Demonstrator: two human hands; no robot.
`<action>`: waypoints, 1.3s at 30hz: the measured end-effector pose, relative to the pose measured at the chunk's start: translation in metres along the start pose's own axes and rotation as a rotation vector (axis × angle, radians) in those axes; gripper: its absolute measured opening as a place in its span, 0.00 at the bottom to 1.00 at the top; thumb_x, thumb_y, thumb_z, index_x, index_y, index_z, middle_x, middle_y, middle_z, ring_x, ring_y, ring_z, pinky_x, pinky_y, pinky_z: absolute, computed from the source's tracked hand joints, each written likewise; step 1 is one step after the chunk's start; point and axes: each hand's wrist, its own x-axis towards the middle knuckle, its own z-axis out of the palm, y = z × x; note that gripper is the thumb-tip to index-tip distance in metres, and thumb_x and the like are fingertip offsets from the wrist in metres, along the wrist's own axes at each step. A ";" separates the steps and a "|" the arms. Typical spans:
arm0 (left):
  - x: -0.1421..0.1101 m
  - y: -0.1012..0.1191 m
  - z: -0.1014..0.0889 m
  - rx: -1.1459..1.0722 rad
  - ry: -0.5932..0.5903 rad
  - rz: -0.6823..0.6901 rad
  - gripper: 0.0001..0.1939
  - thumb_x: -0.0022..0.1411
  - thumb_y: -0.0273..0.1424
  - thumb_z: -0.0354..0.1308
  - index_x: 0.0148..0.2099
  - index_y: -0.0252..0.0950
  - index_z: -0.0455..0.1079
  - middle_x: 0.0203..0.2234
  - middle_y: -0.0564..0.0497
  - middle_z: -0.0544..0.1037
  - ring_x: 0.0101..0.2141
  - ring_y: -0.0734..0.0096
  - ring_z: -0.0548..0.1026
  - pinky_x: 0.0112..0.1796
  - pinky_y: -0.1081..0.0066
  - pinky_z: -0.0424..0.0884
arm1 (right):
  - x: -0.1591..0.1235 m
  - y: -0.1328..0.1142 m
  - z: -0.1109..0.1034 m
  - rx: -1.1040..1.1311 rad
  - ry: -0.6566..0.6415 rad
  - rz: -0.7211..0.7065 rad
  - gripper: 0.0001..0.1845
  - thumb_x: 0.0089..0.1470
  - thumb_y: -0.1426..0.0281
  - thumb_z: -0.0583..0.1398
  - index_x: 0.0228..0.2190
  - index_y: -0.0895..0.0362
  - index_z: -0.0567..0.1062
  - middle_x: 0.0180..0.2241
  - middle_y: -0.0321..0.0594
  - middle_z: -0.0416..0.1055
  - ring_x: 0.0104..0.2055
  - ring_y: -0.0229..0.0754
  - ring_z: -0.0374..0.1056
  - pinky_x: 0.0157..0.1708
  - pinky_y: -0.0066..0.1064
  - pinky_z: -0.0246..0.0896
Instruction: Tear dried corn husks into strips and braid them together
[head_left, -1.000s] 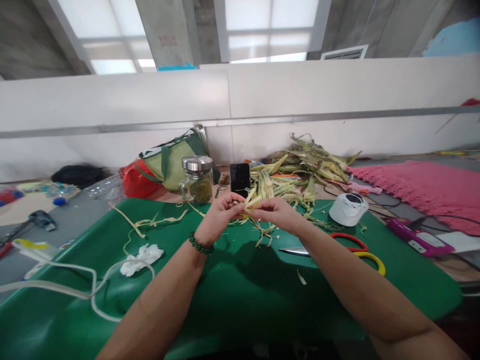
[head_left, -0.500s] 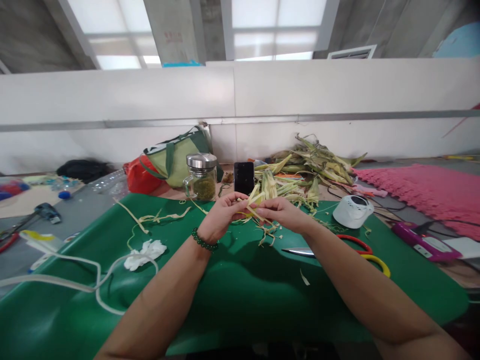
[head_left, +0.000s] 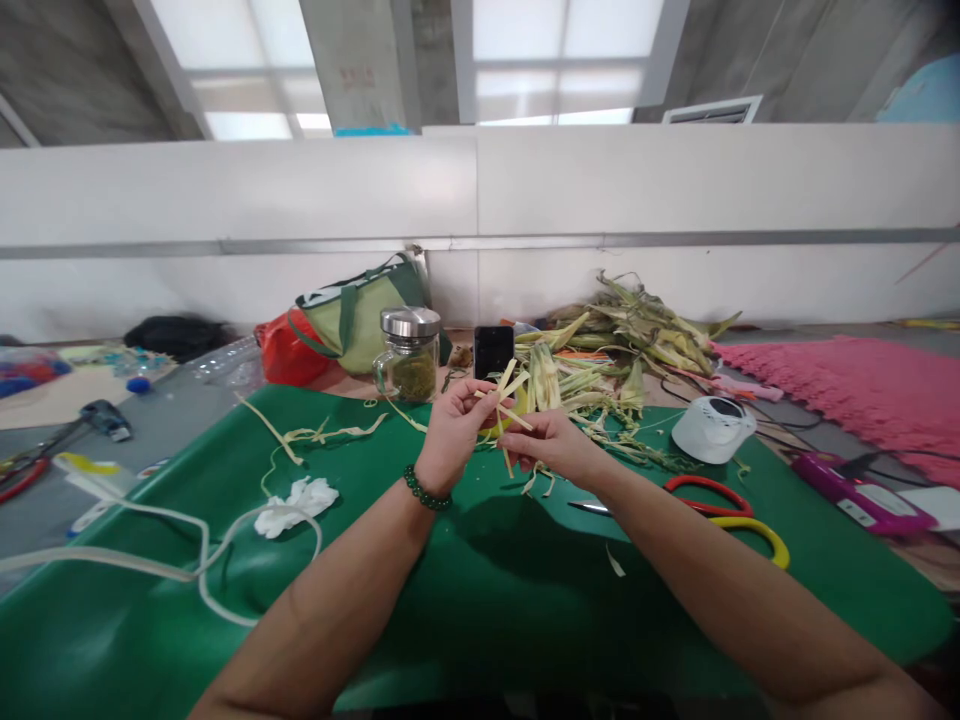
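Note:
Several pale yellow corn husk strips (head_left: 513, 384) cross one another between my two hands, above the green mat. My left hand (head_left: 463, 425), with a green bead bracelet at the wrist, pinches them where they meet. Lower and to the right, my right hand (head_left: 551, 443) has its fingers closed on the lower end of a strip. Behind the strips a yellow round object (head_left: 516, 408) shows in part. Beyond my hands lie loose husks (head_left: 545, 375). Scissors (head_left: 709, 497) with red and yellow handles rest partly under my right forearm.
A glass jar (head_left: 409, 370) and a dark phone (head_left: 493, 350) stand behind my hands. A white roll (head_left: 712, 430) sits at right, near a purple device (head_left: 862, 495). Crumpled tissue (head_left: 296, 507) and a white cable (head_left: 202, 560) lie left on the green mat (head_left: 465, 610).
My right hand has moved down slightly from the left one, and the crossed strips now spread more openly. The whole view has shifted a little.

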 end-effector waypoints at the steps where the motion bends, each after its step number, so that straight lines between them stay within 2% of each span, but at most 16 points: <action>1: 0.000 0.000 0.000 0.005 0.003 0.004 0.18 0.42 0.39 0.68 0.31 0.34 0.68 0.21 0.52 0.78 0.23 0.74 0.75 0.28 0.75 0.69 | -0.001 0.000 -0.001 -0.003 -0.001 0.007 0.21 0.43 0.54 0.63 0.17 0.60 0.72 0.16 0.34 0.67 0.17 0.31 0.61 0.20 0.23 0.56; 6: -0.001 0.000 0.001 0.048 0.036 0.065 0.16 0.44 0.38 0.67 0.31 0.34 0.68 0.21 0.51 0.78 0.22 0.74 0.73 0.25 0.75 0.68 | -0.004 -0.004 0.000 -0.059 -0.068 -0.002 0.22 0.46 0.53 0.60 0.18 0.59 0.71 0.18 0.36 0.68 0.18 0.32 0.60 0.20 0.25 0.55; 11: -0.001 -0.001 -0.001 0.075 0.055 0.097 0.14 0.46 0.36 0.65 0.32 0.34 0.68 0.25 0.50 0.79 0.23 0.75 0.74 0.26 0.76 0.68 | -0.008 -0.007 -0.007 -0.454 0.173 -0.199 0.18 0.48 0.57 0.59 0.19 0.59 0.71 0.15 0.31 0.60 0.19 0.31 0.53 0.20 0.24 0.46; 13: 0.000 -0.002 -0.001 0.072 0.031 0.068 0.15 0.46 0.37 0.66 0.33 0.34 0.68 0.24 0.50 0.79 0.24 0.74 0.74 0.26 0.76 0.68 | -0.010 -0.009 -0.010 -0.514 0.216 -0.231 0.17 0.51 0.57 0.58 0.22 0.58 0.72 0.16 0.32 0.61 0.19 0.32 0.54 0.20 0.25 0.47; 16: 0.000 -0.002 -0.001 0.028 -0.015 -0.019 0.16 0.44 0.37 0.67 0.31 0.34 0.68 0.22 0.52 0.79 0.23 0.76 0.73 0.26 0.77 0.68 | -0.011 -0.010 -0.013 -0.497 0.317 -0.288 0.14 0.51 0.59 0.58 0.27 0.57 0.73 0.20 0.35 0.67 0.21 0.34 0.59 0.23 0.26 0.52; 19: 0.001 0.002 -0.002 -0.053 -0.021 -0.101 0.16 0.43 0.36 0.68 0.32 0.34 0.68 0.26 0.51 0.80 0.22 0.81 0.71 0.24 0.81 0.65 | -0.009 -0.012 -0.013 -0.286 0.412 -0.275 0.10 0.47 0.62 0.60 0.24 0.56 0.70 0.22 0.36 0.70 0.23 0.35 0.63 0.25 0.27 0.57; 21: 0.001 0.004 -0.004 -0.121 -0.048 -0.139 0.17 0.43 0.36 0.68 0.33 0.35 0.67 0.29 0.50 0.80 0.22 0.82 0.70 0.22 0.83 0.63 | -0.007 -0.013 -0.012 -0.036 0.348 -0.106 0.11 0.45 0.61 0.60 0.23 0.56 0.69 0.22 0.37 0.71 0.24 0.36 0.65 0.26 0.28 0.60; 23: 0.002 0.006 -0.006 -0.157 -0.106 -0.144 0.18 0.43 0.37 0.68 0.33 0.35 0.66 0.29 0.51 0.80 0.22 0.81 0.71 0.22 0.82 0.64 | -0.006 -0.013 -0.011 0.168 0.165 0.097 0.14 0.44 0.59 0.61 0.26 0.57 0.72 0.24 0.40 0.74 0.26 0.38 0.69 0.27 0.29 0.63; 24: 0.002 0.006 -0.007 -0.152 -0.148 -0.139 0.17 0.43 0.37 0.68 0.33 0.36 0.66 0.28 0.51 0.79 0.22 0.80 0.72 0.23 0.80 0.66 | -0.005 -0.013 -0.010 0.227 0.075 0.154 0.16 0.43 0.58 0.62 0.28 0.58 0.73 0.25 0.40 0.74 0.26 0.38 0.70 0.27 0.29 0.63; 26: 0.002 0.007 -0.009 -0.108 -0.230 -0.128 0.17 0.44 0.37 0.67 0.34 0.36 0.67 0.26 0.52 0.78 0.24 0.77 0.73 0.27 0.77 0.69 | -0.006 -0.012 -0.010 0.254 -0.043 0.170 0.17 0.41 0.58 0.64 0.28 0.59 0.74 0.25 0.39 0.74 0.26 0.37 0.70 0.26 0.27 0.62; 27: 0.002 0.007 -0.010 -0.077 -0.261 -0.128 0.16 0.45 0.37 0.67 0.34 0.35 0.67 0.24 0.53 0.77 0.24 0.76 0.74 0.29 0.76 0.70 | -0.006 -0.012 -0.011 0.238 -0.058 0.144 0.16 0.41 0.59 0.64 0.26 0.59 0.74 0.23 0.38 0.73 0.25 0.36 0.69 0.25 0.26 0.61; 30: 0.003 0.009 -0.012 0.040 -0.288 -0.122 0.15 0.46 0.36 0.67 0.34 0.35 0.69 0.23 0.53 0.76 0.26 0.75 0.74 0.29 0.76 0.69 | -0.007 -0.013 -0.019 0.114 -0.025 0.072 0.12 0.43 0.62 0.63 0.21 0.59 0.71 0.18 0.34 0.69 0.22 0.33 0.66 0.24 0.25 0.60; 33: 0.003 0.012 -0.012 0.195 -0.266 -0.069 0.11 0.47 0.33 0.66 0.32 0.34 0.70 0.22 0.54 0.75 0.24 0.76 0.72 0.26 0.78 0.68 | -0.009 -0.016 -0.028 -0.125 0.036 0.039 0.10 0.45 0.65 0.60 0.20 0.58 0.70 0.17 0.33 0.68 0.20 0.34 0.64 0.23 0.26 0.59; 37: 0.004 0.014 -0.009 0.311 -0.200 0.010 0.07 0.49 0.30 0.64 0.31 0.34 0.70 0.20 0.54 0.74 0.23 0.75 0.72 0.25 0.77 0.67 | -0.012 -0.017 -0.027 -0.587 0.337 -0.137 0.10 0.47 0.66 0.59 0.19 0.58 0.71 0.17 0.35 0.68 0.21 0.34 0.61 0.22 0.26 0.51; 39: 0.003 0.012 -0.008 0.358 -0.172 0.039 0.05 0.49 0.28 0.62 0.30 0.35 0.70 0.19 0.54 0.73 0.22 0.74 0.72 0.24 0.76 0.67 | -0.016 -0.018 -0.022 -0.690 0.401 -0.207 0.11 0.48 0.66 0.60 0.18 0.57 0.71 0.17 0.34 0.68 0.21 0.34 0.61 0.22 0.26 0.51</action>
